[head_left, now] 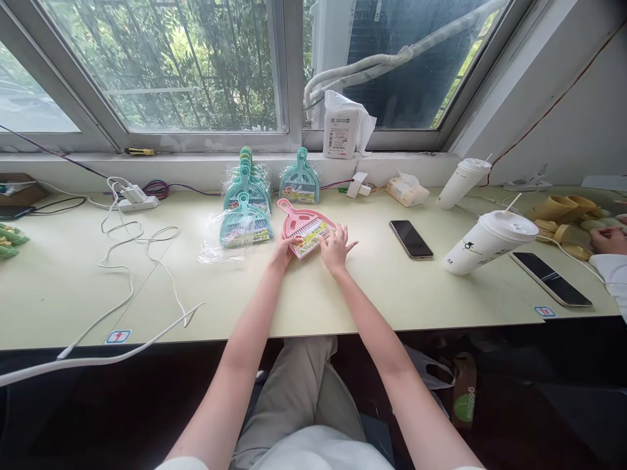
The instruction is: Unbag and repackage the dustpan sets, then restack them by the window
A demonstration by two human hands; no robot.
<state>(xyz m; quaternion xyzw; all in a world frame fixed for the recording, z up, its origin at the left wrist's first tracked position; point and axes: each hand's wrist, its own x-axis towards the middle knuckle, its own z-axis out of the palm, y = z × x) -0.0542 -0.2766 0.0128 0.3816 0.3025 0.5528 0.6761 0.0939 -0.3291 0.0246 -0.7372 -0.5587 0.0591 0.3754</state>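
A pink dustpan and brush set (304, 228) with a printed label lies on the table before me, its handle pointing away to the upper left. My left hand (283, 250) grips its near left corner, thumb over the label edge. My right hand (336, 248) touches the right side of the label, its fingers spread. Just left is a teal dustpan set (245, 230) with crumpled clear plastic wrap (220, 243) about it. Behind it stands a row of teal and green dustpan sets (246, 183) in clear wrap. Another teal set (300, 179) leans against the sill.
To the right lie a black phone (411, 239), a tissue pack (407, 189), two white lidded cups (490, 240) and another phone (551, 279). White cables (130, 274) and a power strip (138, 198) spread on the left. Another person's hand (609, 240) shows at the far right.
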